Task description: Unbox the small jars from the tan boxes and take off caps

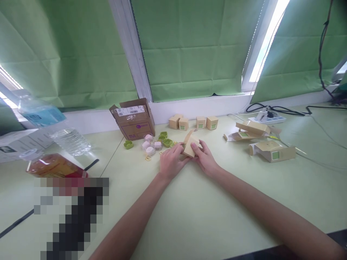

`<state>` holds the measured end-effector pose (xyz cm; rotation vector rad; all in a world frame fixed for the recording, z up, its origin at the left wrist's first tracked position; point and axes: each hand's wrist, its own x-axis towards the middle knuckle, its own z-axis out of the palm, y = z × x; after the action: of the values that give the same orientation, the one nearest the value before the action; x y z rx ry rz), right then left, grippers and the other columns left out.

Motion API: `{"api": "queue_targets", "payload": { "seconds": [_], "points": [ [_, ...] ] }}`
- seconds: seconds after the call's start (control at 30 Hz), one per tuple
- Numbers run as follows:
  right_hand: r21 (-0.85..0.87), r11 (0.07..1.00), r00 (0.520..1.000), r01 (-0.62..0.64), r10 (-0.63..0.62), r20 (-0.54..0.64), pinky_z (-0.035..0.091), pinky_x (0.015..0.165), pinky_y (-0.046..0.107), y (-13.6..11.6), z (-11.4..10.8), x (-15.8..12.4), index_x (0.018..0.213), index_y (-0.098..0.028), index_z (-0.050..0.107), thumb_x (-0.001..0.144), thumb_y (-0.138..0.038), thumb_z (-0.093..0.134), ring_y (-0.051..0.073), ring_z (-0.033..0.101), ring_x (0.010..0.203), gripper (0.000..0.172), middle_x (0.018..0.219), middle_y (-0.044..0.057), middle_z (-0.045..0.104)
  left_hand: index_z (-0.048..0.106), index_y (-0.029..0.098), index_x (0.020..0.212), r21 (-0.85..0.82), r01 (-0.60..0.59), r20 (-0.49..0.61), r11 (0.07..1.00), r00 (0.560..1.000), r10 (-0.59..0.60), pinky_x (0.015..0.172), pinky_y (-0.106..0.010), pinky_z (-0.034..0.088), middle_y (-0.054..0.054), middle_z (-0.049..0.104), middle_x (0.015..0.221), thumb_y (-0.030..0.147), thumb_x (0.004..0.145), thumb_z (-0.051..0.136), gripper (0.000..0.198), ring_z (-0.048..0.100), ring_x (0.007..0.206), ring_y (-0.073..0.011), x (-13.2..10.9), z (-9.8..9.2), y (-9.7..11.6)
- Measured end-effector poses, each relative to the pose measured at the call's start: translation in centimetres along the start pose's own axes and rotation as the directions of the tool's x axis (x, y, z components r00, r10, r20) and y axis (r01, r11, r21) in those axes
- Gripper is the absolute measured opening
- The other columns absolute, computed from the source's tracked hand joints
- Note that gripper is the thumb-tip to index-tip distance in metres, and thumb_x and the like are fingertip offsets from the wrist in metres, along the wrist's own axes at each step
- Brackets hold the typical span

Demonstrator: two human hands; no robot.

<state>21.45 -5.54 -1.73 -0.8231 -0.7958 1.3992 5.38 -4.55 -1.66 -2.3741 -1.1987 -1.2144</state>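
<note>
Between my two hands, just above the table, is a small tan cardboard box [191, 144] with a flap standing up at its top. My left hand [172, 160] grips its left side, fingers curled around the edge. On the other side my right hand [207, 159] holds it, with the thumb pressed on the front face. Left of the hands lie several small clear round containers with pale pink contents [150, 151] and several green flower-shaped pieces [167, 142]. Small yellow rings [148, 158] lie close by.
Several closed tan boxes [200, 122] stand along the wall. Unfolded cartons [271, 150] lie at right near a power strip [268, 118] with cables. At left are an open brown carton [137, 122], a clear water bottle [67, 139] and a bottle of amber liquid [55, 166].
</note>
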Motion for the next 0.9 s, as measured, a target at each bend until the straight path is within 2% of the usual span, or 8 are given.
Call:
{"api": "queue_targets", "payload": {
  "seconds": [0.4,0.73,0.9],
  "points": [
    [-0.043,0.999,1.0,-0.003,0.003,0.009,0.06,0.075,0.035,-0.39,0.15,-0.19,0.124,-0.031,0.054,0.073,-0.053,0.085,0.023,0.071,0.096,0.064,0.106,0.001,0.073,0.055,0.022,0.077,0.035,-0.011,0.0,0.999,1.0,0.011,0.056,-0.029,0.04,-0.003,0.076,0.116,0.043,0.08,0.082,0.035,0.071,0.077,-0.0168,0.1,-0.25,0.28],
    [-0.011,1.0,1.0,0.0,0.0,-0.031,0.059,0.067,0.032,-0.18,0.19,0.04,0.113,-0.029,0.055,0.069,-0.055,0.087,0.021,0.072,0.085,0.06,0.091,-0.001,0.074,0.061,0.023,0.082,0.029,0.025,0.045,0.999,0.999,-0.026,0.056,-0.029,0.041,-0.005,0.074,0.119,0.046,0.083,0.079,0.029,0.071,0.08,-0.0179,0.03,-0.07,0.25],
    [0.069,0.997,0.998,-0.027,0.03,-0.051,0.061,0.064,0.034,-0.15,0.02,0.46,0.105,-0.03,0.053,0.065,-0.055,0.089,0.021,0.073,0.081,0.06,0.09,-0.002,0.074,0.06,0.022,0.076,0.049,-0.019,0.025,0.999,1.0,0.018,0.056,-0.029,0.041,-0.004,0.074,0.122,0.041,0.087,0.076,0.027,0.072,0.081,-0.0178,-0.05,0.08,0.41]
  ]
}}
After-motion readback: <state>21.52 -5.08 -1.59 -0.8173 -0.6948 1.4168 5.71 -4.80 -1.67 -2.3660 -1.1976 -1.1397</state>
